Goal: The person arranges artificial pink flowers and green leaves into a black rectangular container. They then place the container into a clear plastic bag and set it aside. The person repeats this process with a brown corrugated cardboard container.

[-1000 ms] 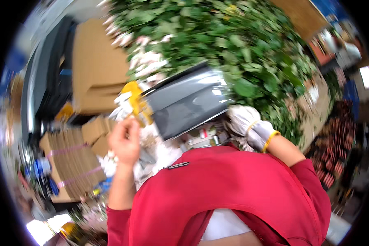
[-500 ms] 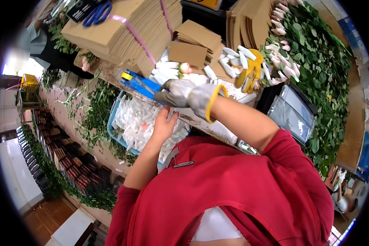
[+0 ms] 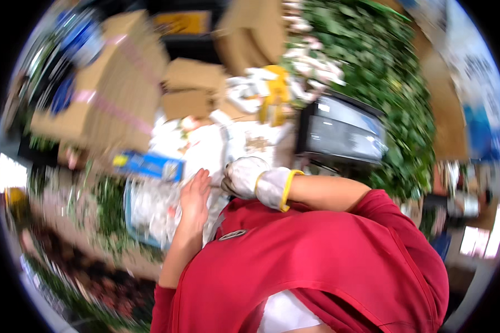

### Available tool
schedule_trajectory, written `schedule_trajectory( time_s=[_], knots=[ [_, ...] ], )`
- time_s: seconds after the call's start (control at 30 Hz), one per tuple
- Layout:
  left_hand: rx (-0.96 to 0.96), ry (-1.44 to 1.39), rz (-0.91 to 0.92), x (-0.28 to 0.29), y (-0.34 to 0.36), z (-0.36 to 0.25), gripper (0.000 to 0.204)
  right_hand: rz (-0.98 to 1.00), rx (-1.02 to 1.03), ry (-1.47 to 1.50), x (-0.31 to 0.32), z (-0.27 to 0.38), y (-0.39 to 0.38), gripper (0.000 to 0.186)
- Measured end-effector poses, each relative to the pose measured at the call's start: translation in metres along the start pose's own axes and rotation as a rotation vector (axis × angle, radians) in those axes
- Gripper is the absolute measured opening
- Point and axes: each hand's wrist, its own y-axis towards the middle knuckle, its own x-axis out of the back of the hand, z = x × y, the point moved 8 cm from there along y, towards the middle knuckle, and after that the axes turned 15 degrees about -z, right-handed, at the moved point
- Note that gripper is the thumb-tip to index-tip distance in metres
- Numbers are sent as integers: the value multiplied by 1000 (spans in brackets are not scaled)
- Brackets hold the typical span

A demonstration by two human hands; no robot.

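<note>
My left hand (image 3: 195, 195), bare, is open with its fingers stretched out, over the edge of a blue crate (image 3: 129, 208) full of white net-like sleeves (image 3: 153, 213). Just to its right, my right hand (image 3: 246, 176) wears a grey-white work glove with a yellow cuff. Its fingers are curled closed close to my red top, and what they hold, if anything, is blurred. A long blue object (image 3: 149, 166) with a yellow end lies on the table edge beyond my left hand. A pinkish rose head (image 3: 190, 123) lies behind it among white sleeves.
Stacked cardboard (image 3: 111, 94) with pink straps stands at the back left, smaller cardboard pieces (image 3: 191, 83) beside it. A yellow glove (image 3: 275, 94) lies farther right. A black tray of clear plastic film (image 3: 344, 130) sits before leafy stems (image 3: 372, 61) with pale rose heads (image 3: 319, 66).
The view has swung, so the table things sit farther left and blur. My right hand has left the blue object and come back toward my body; my left hand's fingers are now straighter.
</note>
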Motion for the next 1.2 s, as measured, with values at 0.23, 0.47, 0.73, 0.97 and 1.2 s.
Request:
schedule_trajectory(
  time_s=[0.23, 0.47, 0.73, 0.97, 1.2],
  knots=[
    [-1635, 717, 454, -283, -147, -89, 33, -459, -384, -202, 208, -130, -157, 32],
    [-1534, 710, 354, -362, -110, -66, 90, 54, -330, -428, 203, -182, -170, 15],
    [-350, 380, 678, -348, -9, -35, 55, -480, 263, -5, 187, -165, -197, 41],
    [-365, 13, 267, -285, -5, -42, 49, -723, 322, -357, 128, -157, -95, 34],
    [-138, 69, 463, -327, -27, -23, 45, -1310, 251, -958, 240, -98, -188, 35]
  ],
)
